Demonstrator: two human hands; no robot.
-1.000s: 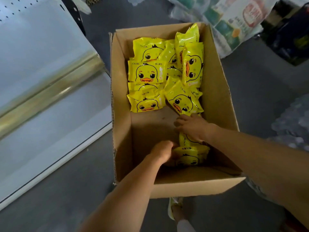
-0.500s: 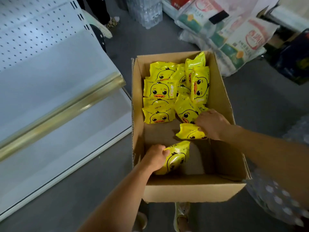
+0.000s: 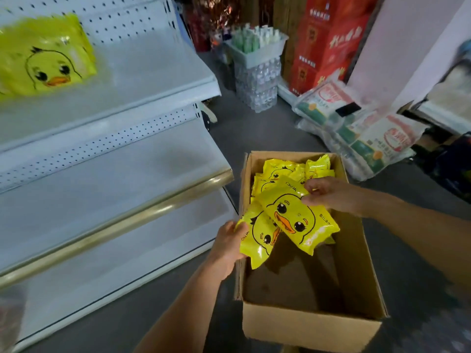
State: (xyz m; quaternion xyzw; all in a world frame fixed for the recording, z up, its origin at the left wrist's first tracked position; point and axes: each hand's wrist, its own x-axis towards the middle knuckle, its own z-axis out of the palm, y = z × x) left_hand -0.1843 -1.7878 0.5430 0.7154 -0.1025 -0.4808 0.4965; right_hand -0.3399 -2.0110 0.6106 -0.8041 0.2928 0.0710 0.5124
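Restocking barely begun: a person holds two glossy yellow duck-print plastic packs over an open brown cardboard box (image 3: 305, 329) beside white metal store shelving (image 3: 102, 200).

Left hand (image 3: 229, 247) grips the lower pack (image 3: 257, 240) by its near edge, and the right hand (image 3: 328, 193) pinches the upper pack (image 3: 293, 217), which overlaps the lower one. One matching pack (image 3: 48, 62) lies on the top shelf, far left of the grip. A pile (image 3: 277, 171) waits in the box beyond the hands. Shrink-wrapped water bottles (image 3: 257, 85), red cartons (image 3: 328, 42) and white sacks (image 3: 369, 138) stand farther off. Nothing appears to block the way leftward.

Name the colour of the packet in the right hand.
Packet: bright yellow, cartoon duck face; head view.
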